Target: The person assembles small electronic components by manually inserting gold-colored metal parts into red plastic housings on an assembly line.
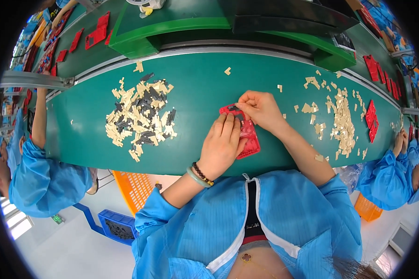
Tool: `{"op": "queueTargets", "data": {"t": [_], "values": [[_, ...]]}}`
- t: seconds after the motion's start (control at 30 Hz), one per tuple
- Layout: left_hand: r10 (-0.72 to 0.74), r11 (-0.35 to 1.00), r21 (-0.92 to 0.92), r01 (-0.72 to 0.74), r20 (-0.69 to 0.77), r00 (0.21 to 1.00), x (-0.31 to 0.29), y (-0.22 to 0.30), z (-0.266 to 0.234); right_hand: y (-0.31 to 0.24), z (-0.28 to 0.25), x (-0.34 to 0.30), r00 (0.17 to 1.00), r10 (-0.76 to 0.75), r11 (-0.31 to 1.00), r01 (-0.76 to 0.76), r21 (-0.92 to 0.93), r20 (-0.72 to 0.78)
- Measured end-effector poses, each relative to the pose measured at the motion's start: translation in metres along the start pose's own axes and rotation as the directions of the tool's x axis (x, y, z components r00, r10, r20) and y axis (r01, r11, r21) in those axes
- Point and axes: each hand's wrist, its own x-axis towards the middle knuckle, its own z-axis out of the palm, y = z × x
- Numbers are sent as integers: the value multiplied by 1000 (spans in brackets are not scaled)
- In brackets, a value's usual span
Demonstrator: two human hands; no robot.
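A red plastic housing (250, 145) lies at a slant on the green workbench (205, 79) in front of me. My left hand (220, 144) lies over its left side, fingers holding it against the bench and covering much of it. At its far end, my right hand (263, 110) is closed in a pinch, with thumb and index finger at the edge. A small black piece (232, 107) sits at that end, just left of the pinch. Whatever is between the right fingertips is too small to make out.
Left of my hands is a heap of beige and black small pieces (142, 114). More beige pieces (343, 123) lie at the right, near another red part (371, 121). A green-edged shelf (181, 25) spans the back. Co-workers' arms (39, 116) flank both bench ends. An orange crate (131, 186) stands below.
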Motion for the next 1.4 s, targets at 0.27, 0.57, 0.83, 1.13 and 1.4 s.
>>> {"op": "queueTargets", "data": {"t": [0.27, 0.57, 0.83, 1.13, 1.4], "values": [[-5, 1000, 4, 5, -4, 1000, 1, 0, 0, 6, 3, 1, 994, -78, 992, 71, -101, -71], [-12, 1000, -8, 12, 2, 1000, -2, 2, 1, 1, 7, -4, 995, -28, 995, 19, -98, -92], [-38, 998, -43, 39, 5, 999, -1, -4, 1, 2, 6, 4, 997, -71, 992, 68, -106, -26], [-16, 996, -83, 23, 91, 996, 10, -6, -8, 0, 19, -8, 877, -477, 374, 268, -888, 64], [73, 996, -63, -68, 79, 994, 2, 10, -10, 23, 17, -37, 635, -772, 335, 447, -830, 31]]}}
